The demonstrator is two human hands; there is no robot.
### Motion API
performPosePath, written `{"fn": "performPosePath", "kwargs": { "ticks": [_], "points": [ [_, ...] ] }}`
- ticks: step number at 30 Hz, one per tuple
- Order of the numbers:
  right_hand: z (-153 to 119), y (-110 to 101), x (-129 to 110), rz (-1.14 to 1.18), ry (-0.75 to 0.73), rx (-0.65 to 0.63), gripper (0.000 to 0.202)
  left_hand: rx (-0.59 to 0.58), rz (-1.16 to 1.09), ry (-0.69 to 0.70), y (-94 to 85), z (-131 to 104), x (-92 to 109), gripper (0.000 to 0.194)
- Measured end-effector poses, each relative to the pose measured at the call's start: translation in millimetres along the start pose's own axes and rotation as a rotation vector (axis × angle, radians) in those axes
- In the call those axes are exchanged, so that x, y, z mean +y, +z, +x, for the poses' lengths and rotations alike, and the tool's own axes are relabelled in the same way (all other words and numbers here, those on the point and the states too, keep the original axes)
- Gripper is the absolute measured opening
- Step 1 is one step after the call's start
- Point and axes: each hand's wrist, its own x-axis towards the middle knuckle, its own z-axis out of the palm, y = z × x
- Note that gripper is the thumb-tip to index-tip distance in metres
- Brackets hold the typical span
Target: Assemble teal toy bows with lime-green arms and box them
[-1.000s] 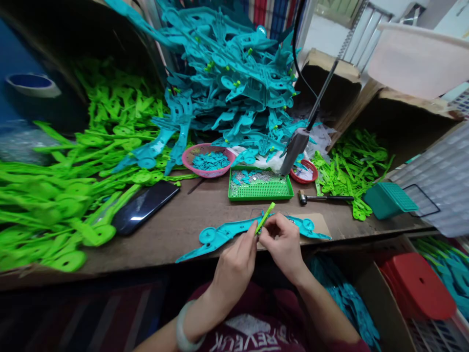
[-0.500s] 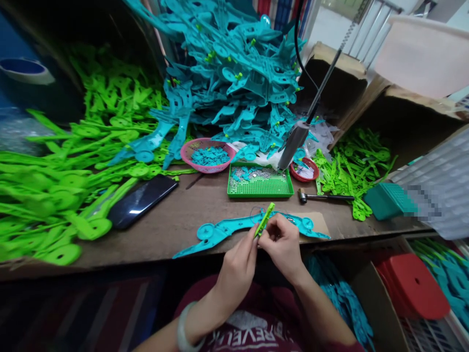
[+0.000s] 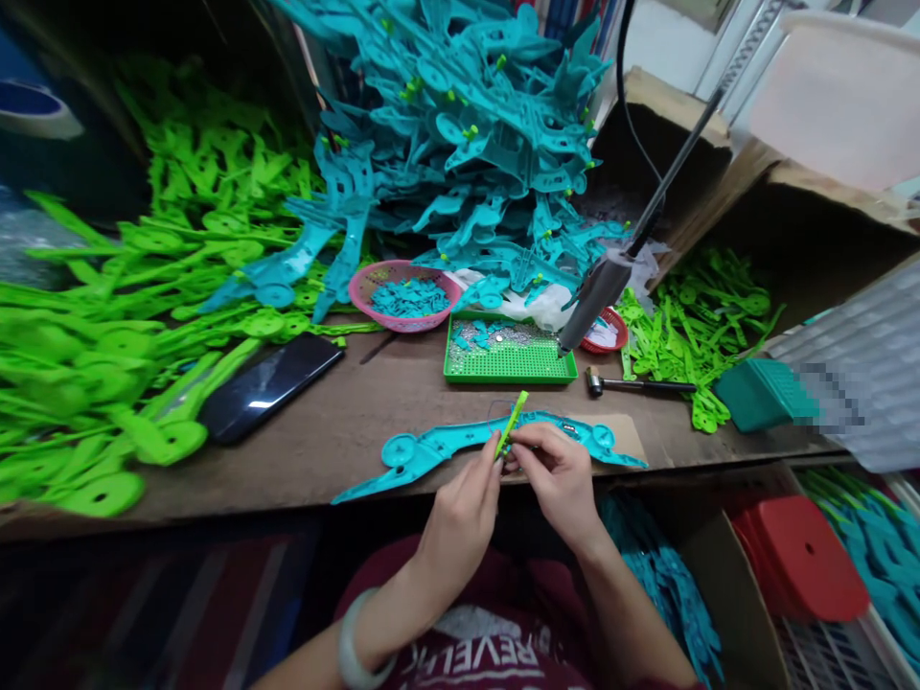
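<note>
Compared with half a second earlier, the right hand [image 3: 564, 479] had straightened its bent forefinger, and the green strip [image 3: 513, 422] showed a narrower face. The left hand [image 3: 460, 517] pinched the strip's lower end, holding it aslant above the middle of the worktop's [image 3: 309, 460] near edge. The right fingertips met at that end; whether they gripped anything, I could not tell. The hanging driver [image 3: 595, 299] had swung toward the near right corner of the green tray [image 3: 510, 362]. Behind the hands, the blue part [image 3: 431, 447] lay along the near edge, its left tip reaching it. Brown surface stretched from the phone [image 3: 273, 388] to that part, and between part and tray.
</note>
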Motion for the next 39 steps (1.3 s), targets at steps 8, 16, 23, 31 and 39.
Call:
{"fn": "performPosePath", "kwargs": {
  "ticks": [8,16,23,31,39],
  "points": [
    [4.6,-5.7,10.9,-0.245,-0.189,-0.032,0.009,-0.106,-0.213,-0.188,-5.1,2.8,6.1,0.042],
    [4.1,-0.5,8.6,-0.507,-0.601,0.026,0.015,0.0,-0.004,0.001,-5.7,-0.5,1.9,0.039],
    [5.6,1.0,17.5,-0.442,-0.531,0.052,0.011,-0.074,-0.064,-0.022,-9.1,6.5,3.0,0.037],
    [4.9,-7.4,25.7,-0.446,-0.629,0.028,0.013,-0.125,-0.121,-0.035,-18.1,11.2,0.5,0.036],
    [0.1,-1.9,30.5,-0.491,-0.68,0.105,0.017,-0.132,-0.125,-0.002,-20.3,8.6,3.4,0.038]
  ]
}}
